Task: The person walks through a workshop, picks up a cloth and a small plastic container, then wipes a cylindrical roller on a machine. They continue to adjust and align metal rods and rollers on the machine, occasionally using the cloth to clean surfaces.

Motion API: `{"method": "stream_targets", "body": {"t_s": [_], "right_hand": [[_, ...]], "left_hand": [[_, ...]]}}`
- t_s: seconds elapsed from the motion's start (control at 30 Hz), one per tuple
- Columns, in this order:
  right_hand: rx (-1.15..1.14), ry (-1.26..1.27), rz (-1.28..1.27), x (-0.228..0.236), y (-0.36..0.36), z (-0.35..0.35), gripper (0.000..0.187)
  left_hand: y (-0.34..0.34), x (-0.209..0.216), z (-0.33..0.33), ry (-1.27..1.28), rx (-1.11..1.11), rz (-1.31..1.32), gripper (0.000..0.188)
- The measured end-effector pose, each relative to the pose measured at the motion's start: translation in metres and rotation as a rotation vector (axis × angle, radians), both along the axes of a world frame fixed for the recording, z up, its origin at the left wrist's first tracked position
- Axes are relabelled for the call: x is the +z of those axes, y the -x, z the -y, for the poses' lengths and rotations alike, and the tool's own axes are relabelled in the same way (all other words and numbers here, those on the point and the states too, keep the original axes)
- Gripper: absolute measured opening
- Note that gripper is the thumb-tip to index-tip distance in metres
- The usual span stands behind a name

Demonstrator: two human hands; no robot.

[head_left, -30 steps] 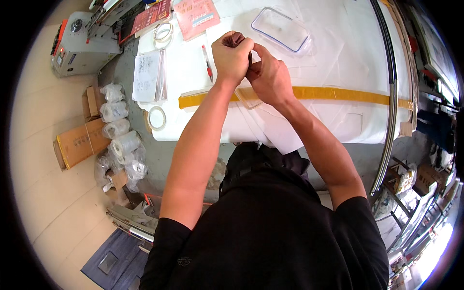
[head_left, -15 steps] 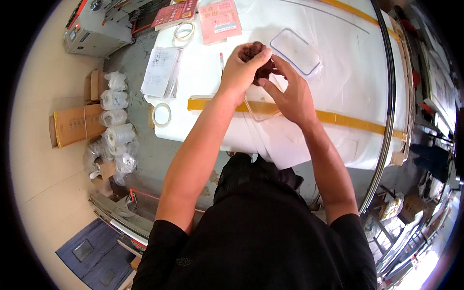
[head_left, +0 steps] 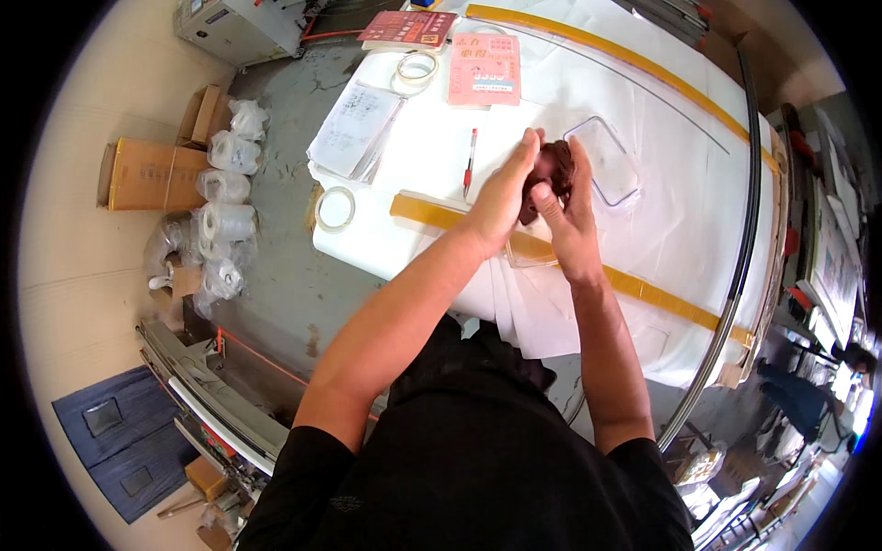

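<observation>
A dark brown, uneven lump (head_left: 548, 172), clay-like in look, is held between both hands above the white table. My left hand (head_left: 503, 200) presses flat along its left side, fingers pointing away from me. Curved around the right side, my right hand (head_left: 576, 220) has its thumb on the near face of the lump. Parts of the lump are hidden by the fingers. Just right of the hands lies a clear rectangular lid or shallow box with a blue rim (head_left: 599, 124). Below the hands, a clear plastic container (head_left: 530, 264) sits over the yellow tape strip, partly covered.
On the white-covered table (head_left: 432, 147) are a red pen (head_left: 471, 161), stacked papers (head_left: 354, 133), tape rolls (head_left: 335, 208), a pink booklet (head_left: 484, 69) and a red one (head_left: 411, 28). A dark rail (head_left: 753, 184) runs along the right. Plastic-wrapped rolls (head_left: 227, 220) stand on the floor at left.
The view has shifted, and table things sit lower and to the right. My left fingers have straightened from a curl into a flat press against the brown lump; both hands still hold it.
</observation>
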State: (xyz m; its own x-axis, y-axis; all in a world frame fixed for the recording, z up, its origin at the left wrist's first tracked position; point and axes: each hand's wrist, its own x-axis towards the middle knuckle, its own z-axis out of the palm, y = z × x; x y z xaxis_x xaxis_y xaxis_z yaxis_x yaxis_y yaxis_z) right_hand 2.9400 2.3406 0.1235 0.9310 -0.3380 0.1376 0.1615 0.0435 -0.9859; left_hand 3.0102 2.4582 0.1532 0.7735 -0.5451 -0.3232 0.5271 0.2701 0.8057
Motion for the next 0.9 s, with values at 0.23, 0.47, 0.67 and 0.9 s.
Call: {"method": "stream_targets", "body": {"t_s": [0.23, 0.47, 0.67, 0.9], "right_hand": [[-0.117, -0.26, -0.142, 0.019, -0.001, 0.022, 0.053], [-0.077, 0.065, 0.056, 0.017, 0.001, -0.001, 0.06], [-0.052, 0.154, -0.049, -0.022, 0.006, 0.032, 0.068], [-0.281, 0.285, 0.044, 0.0, 0.012, 0.02, 0.054]], "left_hand": [[-0.021, 0.017, -0.023, 0.333, 0.049, -0.188, 0.104], [-0.032, -0.007, -0.046, -0.684, 0.046, 1.108, 0.063], [-0.015, 0.0, -0.019, -1.105, -0.096, 1.256, 0.027], [0.008, 0.007, -0.113, -0.967, 0.304, 1.135, 0.039]]}}
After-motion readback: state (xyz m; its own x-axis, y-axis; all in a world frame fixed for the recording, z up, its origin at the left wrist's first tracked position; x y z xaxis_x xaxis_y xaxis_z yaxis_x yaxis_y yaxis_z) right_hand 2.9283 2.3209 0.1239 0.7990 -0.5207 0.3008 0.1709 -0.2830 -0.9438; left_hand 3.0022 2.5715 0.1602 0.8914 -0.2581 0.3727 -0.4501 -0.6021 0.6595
